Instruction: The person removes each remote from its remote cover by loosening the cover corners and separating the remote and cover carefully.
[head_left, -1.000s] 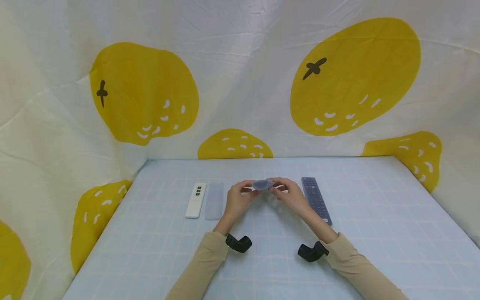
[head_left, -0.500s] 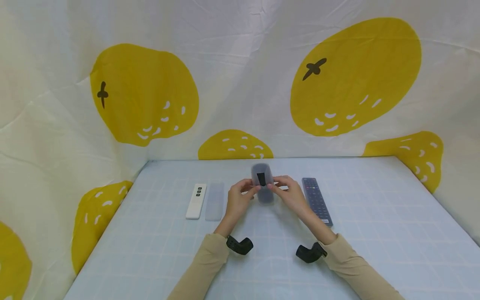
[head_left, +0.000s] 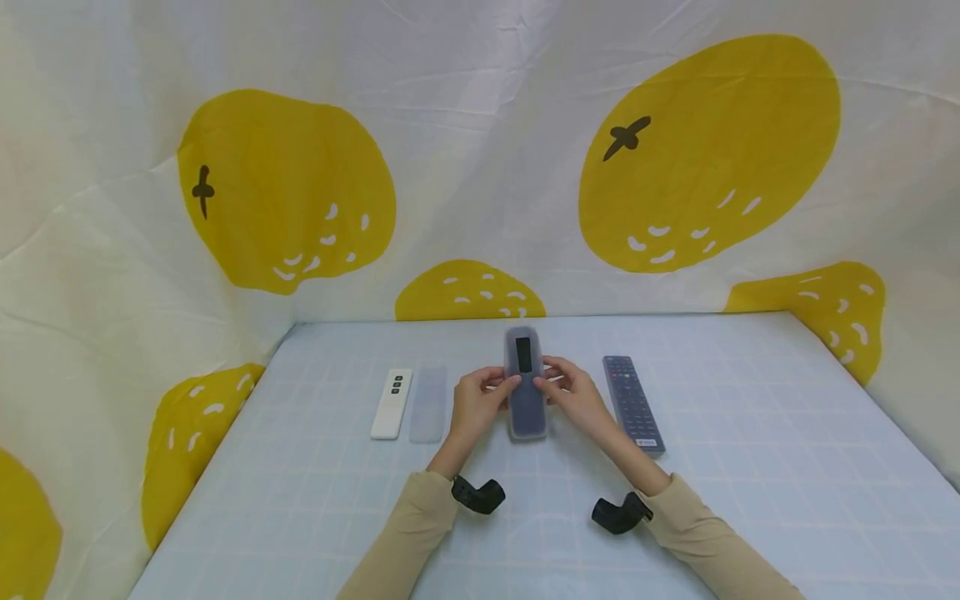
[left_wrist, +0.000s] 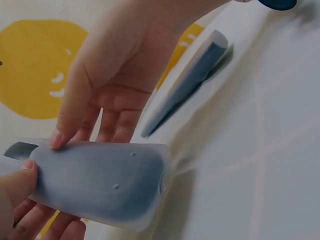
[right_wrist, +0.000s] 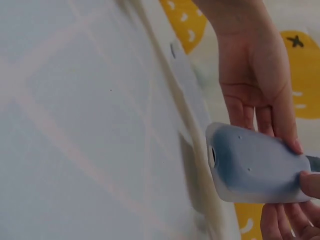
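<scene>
A dark remote control (head_left: 528,414) in a translucent sleeve is held between both hands above the table, its long face toward the head camera. On its upper half a black rectangle (head_left: 523,354) shows. My left hand (head_left: 477,406) pinches the left edge, thumb on the near face, and my right hand (head_left: 583,402) does likewise on the right edge. The left wrist view shows the rounded lower end of the sleeve (left_wrist: 105,180) with two small bumps. Fingers behind the remote are partly hidden.
Left of the hands lie a white remote (head_left: 392,404) and a flat translucent sleeve (head_left: 428,406), side by side. A dark many-buttoned remote (head_left: 633,404) lies by the right forearm. The pale checked table (head_left: 300,500) meets a fruit-patterned curtain (head_left: 480,167) behind.
The sleeved remote has swung from end-on to showing its full long face, its lower end coming down toward the person. Both hands keep their grip at its sides and barely shift.
</scene>
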